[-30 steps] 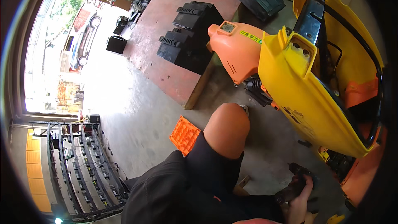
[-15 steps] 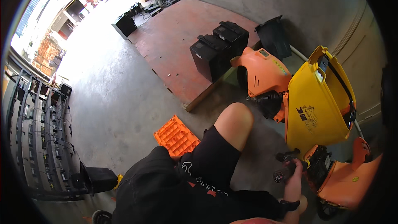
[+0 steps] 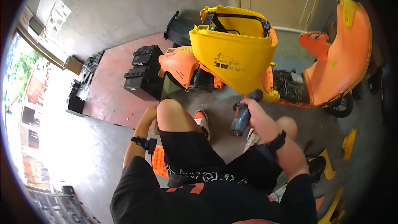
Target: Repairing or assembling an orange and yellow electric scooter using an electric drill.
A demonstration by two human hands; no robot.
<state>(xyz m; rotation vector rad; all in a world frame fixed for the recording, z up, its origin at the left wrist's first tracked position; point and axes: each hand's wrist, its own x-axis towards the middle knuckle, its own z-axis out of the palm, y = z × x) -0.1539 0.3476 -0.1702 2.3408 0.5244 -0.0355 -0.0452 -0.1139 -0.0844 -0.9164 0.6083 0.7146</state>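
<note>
My right hand [image 3: 253, 110] grips a dark cordless drill [image 3: 240, 122], held over my right leg below the scooter's large yellow storage body [image 3: 232, 62]. My left hand [image 3: 151, 112] is beside my raised left knee, its fingers mostly hidden behind it. An orange ribbed panel [image 3: 158, 164] lies on the floor under my left forearm. The scooter has an orange front section [image 3: 180, 66], exposed black parts [image 3: 290, 89] in the middle and an upright orange-and-yellow panel [image 3: 344, 49] at the right.
Two black batteries [image 3: 139, 85] stand on a pink board [image 3: 105, 91] at centre left, with a dark bin [image 3: 174, 31] behind. Loose yellow panels [image 3: 329, 166] lie at lower right, and a metal rack [image 3: 58, 207] is at lower left, near the bright open doorway [image 3: 31, 103].
The view has swung round to face the scooter. My right hand with the drill has risen toward the middle. My left arm has come into view by the knee.
</note>
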